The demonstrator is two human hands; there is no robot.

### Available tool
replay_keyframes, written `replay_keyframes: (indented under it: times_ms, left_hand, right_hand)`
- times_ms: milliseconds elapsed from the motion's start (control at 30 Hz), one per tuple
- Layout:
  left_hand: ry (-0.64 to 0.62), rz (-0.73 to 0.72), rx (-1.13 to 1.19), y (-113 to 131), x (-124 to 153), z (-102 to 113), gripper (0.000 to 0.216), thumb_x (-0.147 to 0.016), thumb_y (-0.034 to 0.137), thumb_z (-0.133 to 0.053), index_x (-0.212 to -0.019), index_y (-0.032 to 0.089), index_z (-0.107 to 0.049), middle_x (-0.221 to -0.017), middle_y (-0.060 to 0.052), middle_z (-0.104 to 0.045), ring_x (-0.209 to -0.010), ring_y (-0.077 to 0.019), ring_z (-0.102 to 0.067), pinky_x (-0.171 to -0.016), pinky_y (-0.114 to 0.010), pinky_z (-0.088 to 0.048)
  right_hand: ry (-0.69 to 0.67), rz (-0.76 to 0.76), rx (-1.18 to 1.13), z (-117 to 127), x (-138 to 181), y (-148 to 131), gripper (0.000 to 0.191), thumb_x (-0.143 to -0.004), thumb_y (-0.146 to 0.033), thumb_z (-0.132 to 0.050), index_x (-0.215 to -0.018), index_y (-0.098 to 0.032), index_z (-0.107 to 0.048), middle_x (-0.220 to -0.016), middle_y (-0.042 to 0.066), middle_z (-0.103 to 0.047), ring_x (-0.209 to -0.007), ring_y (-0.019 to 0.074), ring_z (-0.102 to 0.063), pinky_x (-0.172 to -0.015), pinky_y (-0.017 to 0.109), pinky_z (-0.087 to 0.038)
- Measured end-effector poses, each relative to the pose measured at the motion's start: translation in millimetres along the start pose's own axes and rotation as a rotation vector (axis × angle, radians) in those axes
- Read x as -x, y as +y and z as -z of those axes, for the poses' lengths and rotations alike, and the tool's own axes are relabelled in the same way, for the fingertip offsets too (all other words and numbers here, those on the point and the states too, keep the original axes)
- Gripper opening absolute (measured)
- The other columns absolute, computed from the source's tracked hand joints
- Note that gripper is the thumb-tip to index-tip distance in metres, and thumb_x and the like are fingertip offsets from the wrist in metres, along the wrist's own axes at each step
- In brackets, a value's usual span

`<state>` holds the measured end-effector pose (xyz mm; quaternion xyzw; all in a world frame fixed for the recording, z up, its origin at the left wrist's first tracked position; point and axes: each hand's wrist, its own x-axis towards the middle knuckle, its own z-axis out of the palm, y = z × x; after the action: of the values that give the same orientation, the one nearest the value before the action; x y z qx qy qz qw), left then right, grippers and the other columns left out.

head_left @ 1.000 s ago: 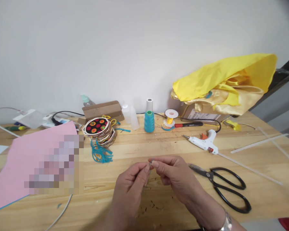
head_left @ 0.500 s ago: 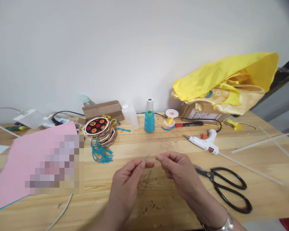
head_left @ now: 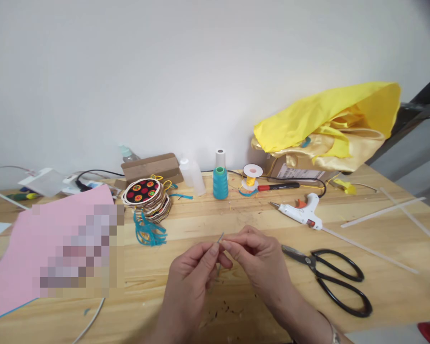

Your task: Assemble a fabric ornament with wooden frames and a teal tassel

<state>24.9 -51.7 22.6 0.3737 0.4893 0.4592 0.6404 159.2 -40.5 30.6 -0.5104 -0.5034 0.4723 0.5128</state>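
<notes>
My left hand (head_left: 197,272) pinches a thin blue-grey strand (head_left: 220,236) between thumb and forefinger. The strand's short tip sticks up above the thumb, and more of it hangs below the fingers. My right hand (head_left: 256,260) is closed in a pinch, its fingertips meeting the strand right beside my left thumb. What exactly lies between the right fingertips is too small to see clearly. Both hands are held over the wooden table (head_left: 232,215). Black-handled scissors (head_left: 310,262) lie just right of my right hand.
Behind the hands stand a teal thread cone (head_left: 220,184) and a yellow thread spool (head_left: 251,179). At left are stacked embroidered discs (head_left: 143,192) with a teal tassel (head_left: 150,231) and a pink sheet (head_left: 68,205). A white glue gun (head_left: 301,212) and yellow cloth (head_left: 318,119) are at right.
My right hand has moved left, so its fingertips now meet the strand at my left thumb; a gap separated them before. The view has shifted slightly.
</notes>
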Motion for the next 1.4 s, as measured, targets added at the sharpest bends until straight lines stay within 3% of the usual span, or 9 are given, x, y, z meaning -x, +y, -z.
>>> replay_keyframes:
  times_ms: [667, 867, 1033, 1200, 1400]
  left_hand:
    - [0.000, -0.120, -0.320, 5.9, 2.3, 0.7, 0.031, -0.078, 0.035, -0.061, -0.052, 0.017, -0.059, -0.049, 0.003, -0.043, -0.050, -0.0105, -0.036, -0.049, -0.023, -0.027]
    - [-0.037, -0.101, -0.344, 8.0, 2.3, -0.3, 0.030, -0.077, 0.036, -0.059, -0.054, 0.017, -0.060, -0.047, 0.004, -0.036, -0.048, -0.0105, -0.032, -0.048, -0.023, -0.026]
    - [-0.091, -0.121, -0.460, 9.5, 2.2, 2.0, 0.032, -0.081, 0.036, -0.054, -0.054, 0.018, -0.057, -0.050, 0.004, -0.038, -0.052, -0.0115, -0.037, -0.052, -0.023, -0.030]
    - [-0.176, -0.221, -0.617, 12.6, -1.8, 6.8, 0.023, -0.084, 0.031, -0.051, -0.073, 0.019, -0.068, -0.060, 0.002, -0.050, -0.060, -0.0136, -0.047, -0.058, -0.023, -0.037]
    - [-0.245, -0.506, -0.873, 7.6, -11.4, 15.8, 0.024, -0.088, 0.024, -0.048, -0.079, 0.021, -0.069, -0.072, -0.003, -0.059, -0.079, -0.0186, -0.052, -0.073, -0.030, -0.042]
  right_hand:
    - [-0.144, -0.178, -0.064, 7.1, -2.5, -0.3, 0.009, -0.071, -0.026, -0.069, -0.066, -0.022, -0.075, -0.067, 0.001, -0.067, -0.070, 0.0144, -0.057, -0.069, 0.027, -0.042]
    - [-0.164, -0.251, -0.137, 7.7, -1.4, -0.1, 0.006, -0.069, -0.026, -0.071, -0.068, -0.021, -0.076, -0.064, -0.001, -0.064, -0.066, 0.0122, -0.054, -0.067, 0.026, -0.041]
    - [-0.119, -0.211, -0.153, 9.0, -2.2, 3.5, 0.010, -0.067, -0.024, -0.072, -0.059, -0.019, -0.071, -0.060, -0.003, -0.057, -0.063, 0.0094, -0.050, -0.063, 0.023, -0.038]
    - [-0.068, -0.184, -0.212, 15.8, -6.3, -3.2, 0.012, -0.068, -0.026, -0.072, -0.061, -0.016, -0.070, -0.064, -0.001, -0.062, -0.055, 0.0067, -0.045, -0.054, 0.021, -0.034]
    - [-0.150, -0.315, -0.577, 22.7, -10.2, -18.1, 0.023, -0.068, -0.030, -0.074, -0.061, -0.012, -0.063, -0.065, 0.004, -0.068, -0.041, 0.0031, -0.046, -0.038, 0.016, -0.025]
